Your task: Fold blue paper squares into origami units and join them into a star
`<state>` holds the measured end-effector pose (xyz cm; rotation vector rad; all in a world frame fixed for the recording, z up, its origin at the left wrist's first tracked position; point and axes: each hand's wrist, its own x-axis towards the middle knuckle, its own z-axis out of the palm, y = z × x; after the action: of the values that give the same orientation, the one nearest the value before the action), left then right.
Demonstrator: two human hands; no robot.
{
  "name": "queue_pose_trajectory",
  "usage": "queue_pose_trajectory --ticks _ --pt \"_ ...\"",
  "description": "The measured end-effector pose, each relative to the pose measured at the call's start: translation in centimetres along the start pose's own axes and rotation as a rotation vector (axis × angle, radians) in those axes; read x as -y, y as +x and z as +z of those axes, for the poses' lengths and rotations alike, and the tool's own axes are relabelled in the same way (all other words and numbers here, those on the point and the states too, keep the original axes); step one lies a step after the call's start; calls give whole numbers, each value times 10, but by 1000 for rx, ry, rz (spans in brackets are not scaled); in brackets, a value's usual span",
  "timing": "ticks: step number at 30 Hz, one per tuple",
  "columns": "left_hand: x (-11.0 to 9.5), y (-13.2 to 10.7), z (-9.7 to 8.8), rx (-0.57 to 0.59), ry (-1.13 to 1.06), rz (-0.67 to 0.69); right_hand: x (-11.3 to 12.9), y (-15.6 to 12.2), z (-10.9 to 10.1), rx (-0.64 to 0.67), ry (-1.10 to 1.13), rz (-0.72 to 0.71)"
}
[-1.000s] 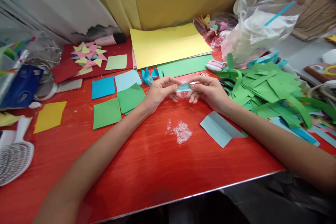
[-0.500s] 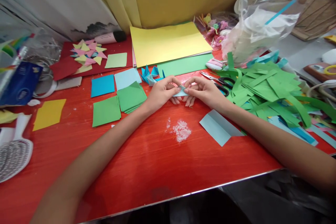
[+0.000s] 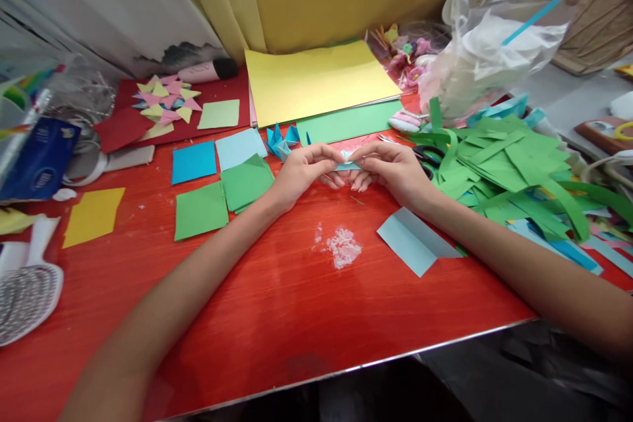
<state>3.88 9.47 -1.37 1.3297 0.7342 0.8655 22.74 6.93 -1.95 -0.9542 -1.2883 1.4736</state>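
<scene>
Between my two hands is a small folded piece of light blue paper [image 3: 350,165], held above the red table [image 3: 277,316]. My left hand [image 3: 311,170] pinches its left end with thumb and forefinger. At the other end, my right hand [image 3: 390,168] grips it the same way. Fingers cover much of the paper, so its exact folds are hidden. Just behind my left hand stands a blue folded-paper shape [image 3: 281,142] with points. A creased light blue sheet [image 3: 415,242] lies near my right forearm.
Green squares [image 3: 200,211], a blue square [image 3: 194,162] and a pale blue square [image 3: 241,148] lie left of my hands. Scissors [image 3: 431,155] rest beside a heap of green paper strips [image 3: 509,171]. Large yellow sheets [image 3: 316,82] lie behind. A hairbrush [image 3: 30,290] is far left.
My fingers have shifted on the folded light blue paper, and my right hand has moved slightly rightward. More of the paper's strip-like front edge shows. Things on the table stay in place.
</scene>
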Motion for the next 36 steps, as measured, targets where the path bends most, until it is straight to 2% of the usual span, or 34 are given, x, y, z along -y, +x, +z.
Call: queue_pose_trajectory --ticks 4,11,27,36 --pt "-1 0 -1 -3 -21 -38 0 -1 1 -35 -21 -7" --pt "-2 -1 4 -7 39 -11 1 0 2 -33 -82 -57" --pt "0 0 7 2 139 15 0 2 3 -45 -100 -24" --pt "-2 -3 7 14 175 -9 -1 2 2 -2 -101 -60"
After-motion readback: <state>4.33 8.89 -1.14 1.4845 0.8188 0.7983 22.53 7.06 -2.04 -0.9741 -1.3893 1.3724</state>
